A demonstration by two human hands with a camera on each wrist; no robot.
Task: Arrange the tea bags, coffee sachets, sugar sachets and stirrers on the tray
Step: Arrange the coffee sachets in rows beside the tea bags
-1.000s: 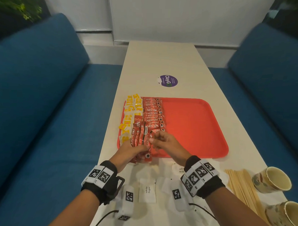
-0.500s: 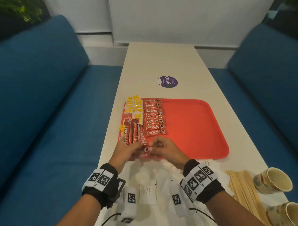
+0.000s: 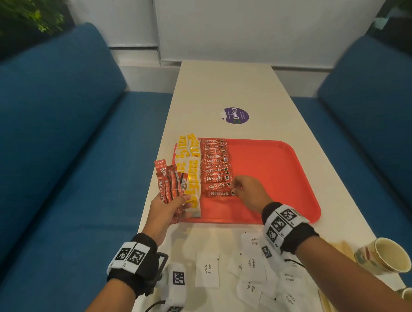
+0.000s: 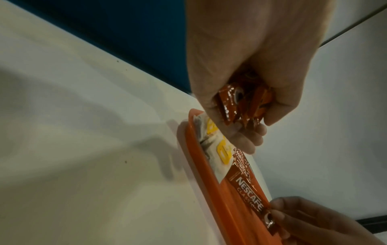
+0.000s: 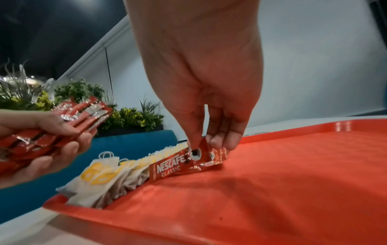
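Observation:
On the white table lies a red tray (image 3: 281,181) with a column of yellow-labelled tea bags (image 3: 193,169) along its left edge and a row of red coffee sachets (image 3: 215,165) beside them. My left hand (image 3: 173,206) grips a fan of several coffee sachets (image 3: 170,181) over the tray's left rim. My right hand (image 3: 240,188) pinches the right end of one coffee sachet (image 5: 184,163) that lies flat at the near end of the row. White sugar sachets (image 3: 207,269) are scattered on the table in front of the tray. Wooden stirrers (image 3: 326,304) lie at the near right.
Two paper cups (image 3: 383,255) stand at the near right table edge beside the stirrers. A purple round sticker (image 3: 235,115) marks the table beyond the tray. Blue sofas (image 3: 60,150) flank the table on both sides. The right half of the tray is bare.
My right hand has taken one sachet from the bundle and brought it right and forward onto the tray at the row's near end. My left hand has shifted left with the remaining sachets.

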